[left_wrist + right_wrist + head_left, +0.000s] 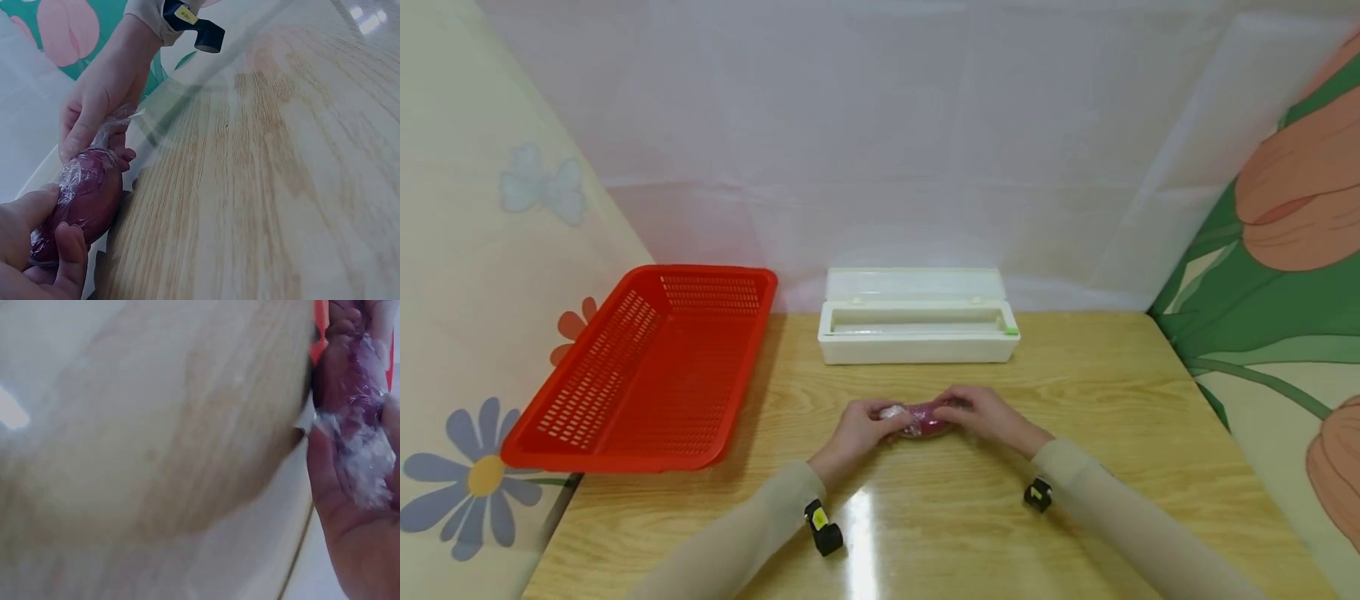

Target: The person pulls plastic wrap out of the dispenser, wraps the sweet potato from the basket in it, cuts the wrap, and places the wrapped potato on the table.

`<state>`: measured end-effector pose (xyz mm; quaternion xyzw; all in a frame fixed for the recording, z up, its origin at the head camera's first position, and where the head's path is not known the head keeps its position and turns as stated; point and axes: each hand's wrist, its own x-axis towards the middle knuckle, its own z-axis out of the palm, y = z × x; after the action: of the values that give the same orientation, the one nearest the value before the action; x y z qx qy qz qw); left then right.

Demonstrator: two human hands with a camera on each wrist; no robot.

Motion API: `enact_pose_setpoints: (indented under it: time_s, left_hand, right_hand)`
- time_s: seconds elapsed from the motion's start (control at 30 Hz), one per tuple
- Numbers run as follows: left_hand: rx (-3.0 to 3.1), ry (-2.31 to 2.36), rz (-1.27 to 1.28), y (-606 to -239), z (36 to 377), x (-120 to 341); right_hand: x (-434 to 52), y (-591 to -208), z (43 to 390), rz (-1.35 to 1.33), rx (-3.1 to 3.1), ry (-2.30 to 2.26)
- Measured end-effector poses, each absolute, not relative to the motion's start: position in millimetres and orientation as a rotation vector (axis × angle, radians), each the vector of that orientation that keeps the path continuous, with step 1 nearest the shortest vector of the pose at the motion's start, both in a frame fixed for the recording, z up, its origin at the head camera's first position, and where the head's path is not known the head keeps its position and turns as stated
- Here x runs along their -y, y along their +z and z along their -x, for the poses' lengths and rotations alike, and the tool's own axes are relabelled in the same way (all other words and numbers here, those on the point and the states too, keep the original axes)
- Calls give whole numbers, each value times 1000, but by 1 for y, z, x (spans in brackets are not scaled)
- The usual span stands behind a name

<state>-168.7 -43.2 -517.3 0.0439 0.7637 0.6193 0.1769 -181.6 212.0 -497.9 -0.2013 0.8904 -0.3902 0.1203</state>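
Observation:
A purple-red oblong vegetable (928, 422), wrapped in clear plastic film, is held between both hands just above the table; its exact kind is unclear. My left hand (856, 429) grips one end, thumb and fingers curled around it in the left wrist view. At the opposite end, my right hand (988, 415) pinches the gathered film, and a loose tail of it sticks out between the fingers in the left wrist view. Bunched film (369, 465) lies against the right palm in the right wrist view. Fingers hide parts of both ends.
Behind the hands stands a white film dispenser box (917, 348) with its lid (916, 284) raised and a green slider (1011, 331) at its right end. A red perforated basket (730, 417) sits at the left of the wooden table (1135, 400). White sheeting hangs behind.

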Motion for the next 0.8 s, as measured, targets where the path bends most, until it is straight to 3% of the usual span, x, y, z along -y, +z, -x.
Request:
enact_pose_setpoints:
  time_s: [0.4, 0.8]
  left_hand:
    - [-2247, 1660, -103, -518, 168, 45]
    - [-2298, 1635, -117, -508, 165, 41]
  right_hand:
    - [-229, -485, 179, 352, -2369, -1223]
    - [-215, -471, 159, 556, -2790, -1042]
